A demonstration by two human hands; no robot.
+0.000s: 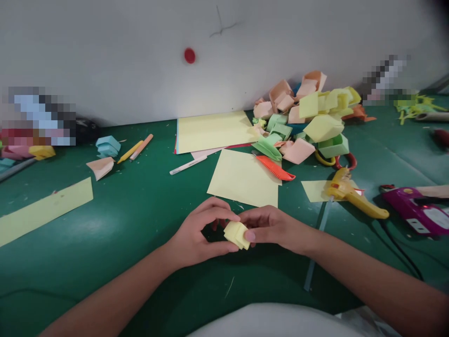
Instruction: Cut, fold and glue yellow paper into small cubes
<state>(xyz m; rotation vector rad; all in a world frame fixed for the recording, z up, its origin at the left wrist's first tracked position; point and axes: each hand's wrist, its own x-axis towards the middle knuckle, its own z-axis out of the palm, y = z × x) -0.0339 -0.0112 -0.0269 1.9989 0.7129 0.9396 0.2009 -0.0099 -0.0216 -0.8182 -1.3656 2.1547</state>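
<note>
A small folded yellow paper piece [237,234] sits between both hands just above the green table [140,224]. My left hand [199,234] curls round its left side, thumb below and fingers arched over it. My right hand [270,227] pinches its right side with thumb and fingertips. Both hands are closed on the piece.
A yellow paper square [245,178] lies just beyond the hands, with an orange cutter [275,169] on its edge. A heap of folded coloured paper shapes [308,119] is at the back right. Yellow glue gun [352,193] and purple glue gun [416,210] lie right. Pens [187,164], paper strip [42,210] left.
</note>
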